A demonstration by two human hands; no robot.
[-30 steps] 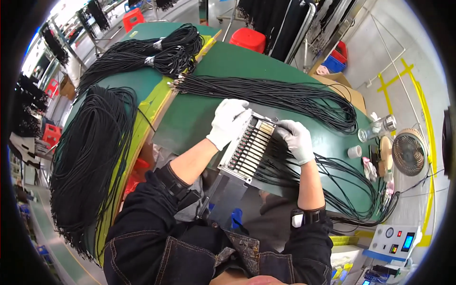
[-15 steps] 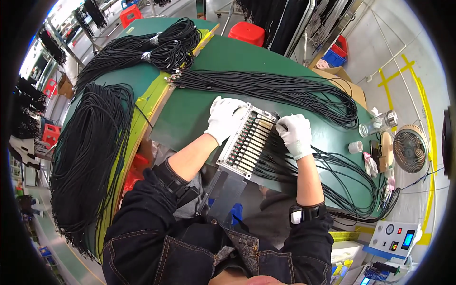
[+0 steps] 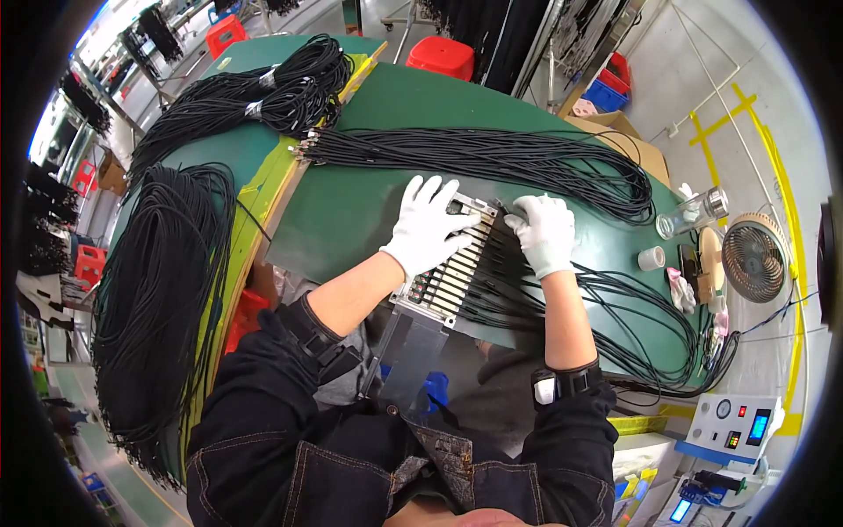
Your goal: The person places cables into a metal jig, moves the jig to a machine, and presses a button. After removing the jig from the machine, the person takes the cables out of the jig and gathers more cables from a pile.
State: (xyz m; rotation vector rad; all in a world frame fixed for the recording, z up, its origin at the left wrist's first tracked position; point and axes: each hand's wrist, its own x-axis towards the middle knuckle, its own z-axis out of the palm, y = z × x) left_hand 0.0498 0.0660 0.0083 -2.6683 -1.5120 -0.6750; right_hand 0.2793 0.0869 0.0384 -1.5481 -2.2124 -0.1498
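A metal fixture [image 3: 426, 309] lies tilted in front of me, with a row of slots that hold black cable ends with pale sleeves. My left hand [image 3: 428, 230], in a white glove, rests across its upper part with fingers spread. The fingertips touch the topmost slots and partly hide them. My right hand [image 3: 544, 235], also gloved, is at the fixture's upper right corner. Its thumb and fingers are pinched on a thin black cable, mostly hidden by the glove. Black cables [image 3: 500, 303] run from the fixture's right side out across the green table [image 3: 338, 206].
A long cable bundle [image 3: 474, 151] lies beyond my hands. More bundles [image 3: 162, 299] hang over the yellow-edged board at left. At right stand a glass jar [image 3: 689, 215], a white roll [image 3: 651, 258], a small fan [image 3: 755, 268] and a control box [image 3: 729, 428].
My left hand has moved from the fixture's left edge onto its upper slots, fingers now spread. My right hand stays at the upper right corner. The view has shifted slightly.
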